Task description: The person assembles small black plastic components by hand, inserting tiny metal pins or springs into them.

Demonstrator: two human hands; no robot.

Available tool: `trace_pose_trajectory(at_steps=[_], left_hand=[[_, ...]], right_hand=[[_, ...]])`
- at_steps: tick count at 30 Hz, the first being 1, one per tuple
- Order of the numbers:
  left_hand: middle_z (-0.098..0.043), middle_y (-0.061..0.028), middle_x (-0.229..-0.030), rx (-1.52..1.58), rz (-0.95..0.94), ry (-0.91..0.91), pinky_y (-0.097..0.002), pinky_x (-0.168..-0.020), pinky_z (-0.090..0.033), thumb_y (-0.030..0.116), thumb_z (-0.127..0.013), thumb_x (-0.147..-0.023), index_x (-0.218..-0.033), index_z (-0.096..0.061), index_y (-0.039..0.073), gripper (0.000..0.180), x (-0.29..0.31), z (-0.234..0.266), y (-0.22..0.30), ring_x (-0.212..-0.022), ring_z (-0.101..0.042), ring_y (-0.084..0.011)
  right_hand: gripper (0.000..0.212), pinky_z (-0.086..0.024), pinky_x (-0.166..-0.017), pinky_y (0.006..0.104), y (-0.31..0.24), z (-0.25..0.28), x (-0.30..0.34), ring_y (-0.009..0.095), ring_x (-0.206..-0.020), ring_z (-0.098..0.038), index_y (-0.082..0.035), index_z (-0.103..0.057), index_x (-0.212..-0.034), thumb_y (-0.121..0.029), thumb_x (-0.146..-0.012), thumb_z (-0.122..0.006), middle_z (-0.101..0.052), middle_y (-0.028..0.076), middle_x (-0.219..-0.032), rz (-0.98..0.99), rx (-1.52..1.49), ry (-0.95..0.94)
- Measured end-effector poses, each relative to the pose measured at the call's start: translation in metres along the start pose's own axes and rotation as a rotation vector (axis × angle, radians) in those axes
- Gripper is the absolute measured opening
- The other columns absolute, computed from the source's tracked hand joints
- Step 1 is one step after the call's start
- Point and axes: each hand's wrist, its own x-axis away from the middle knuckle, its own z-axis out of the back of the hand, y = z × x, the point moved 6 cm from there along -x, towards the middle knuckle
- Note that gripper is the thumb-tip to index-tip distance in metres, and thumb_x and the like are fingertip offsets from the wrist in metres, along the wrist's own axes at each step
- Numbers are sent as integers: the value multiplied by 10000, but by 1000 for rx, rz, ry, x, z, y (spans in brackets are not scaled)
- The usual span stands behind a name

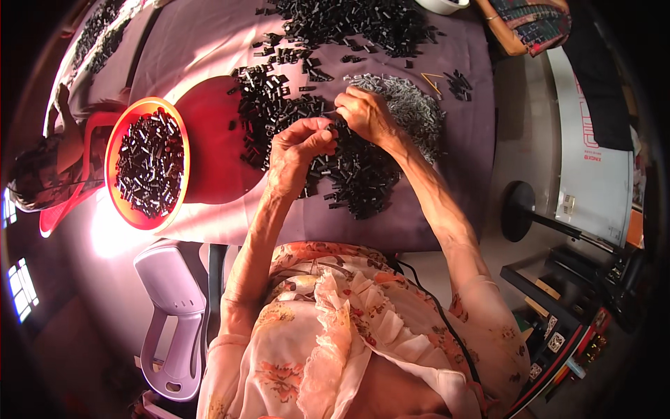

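Observation:
My left hand (299, 150) is over the table, its thumb and fingers pinching a small black plastic piece (333, 128). Close beside it, my right hand (368, 115) has its fingers pinched together near the same piece; whatever is between them is too small to make out. Below the hands lies a heap of small black pieces (359, 178), which runs on into another heap (269, 105) to the left. Small silver screw-like parts (412, 105) are piled just right of my right hand.
A red bucket with an orange rim (112, 171), full of black pieces, stands at left. More black pieces (356, 24) cover the far table, near a white bowl (444, 5). Another person's arm (501, 28) shows at upper right. A lilac chair (171, 293) stands at lower left.

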Motion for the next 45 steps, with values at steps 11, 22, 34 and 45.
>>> trace_pose_trajectory(at_steps=[11,22,34,45], left_hand=[[-628,-62,-806,38,-56,19,-245,-668,-485,79,-621,-787,-922,-608,-8,162,-7,-3,13,-686,-581,-119],[-628,-57,-789,15,-74,1,-230,-662,-476,63,-621,-780,-902,-618,-10,141,-5,-14,17,-680,-575,-111],[-632,-52,-790,-76,-81,-24,-230,-653,-471,60,-612,-787,-901,-617,-12,135,-3,-19,20,-667,-572,-104],[-625,-50,-774,-126,-70,31,-216,-674,-463,46,-614,-773,-905,-616,-32,153,0,-22,18,-685,-585,-108]], right_hand=[[94,-461,-618,215,-25,53,-1,84,-663,-572,-5,-621,-825,-78,-765,-616,-614,24,-729,-371,-993,-82],[87,-454,-570,240,-45,82,-5,101,-617,-561,1,-591,-791,-43,-717,-580,-577,53,-670,-283,-690,-20],[48,-432,-503,277,-54,92,-12,158,-552,-549,-9,-557,-731,-14,-687,-575,-531,66,-608,-39,-471,15],[55,-448,-538,253,-57,94,-6,152,-588,-564,-14,-553,-755,22,-714,-563,-573,52,-673,26,-431,-11]])
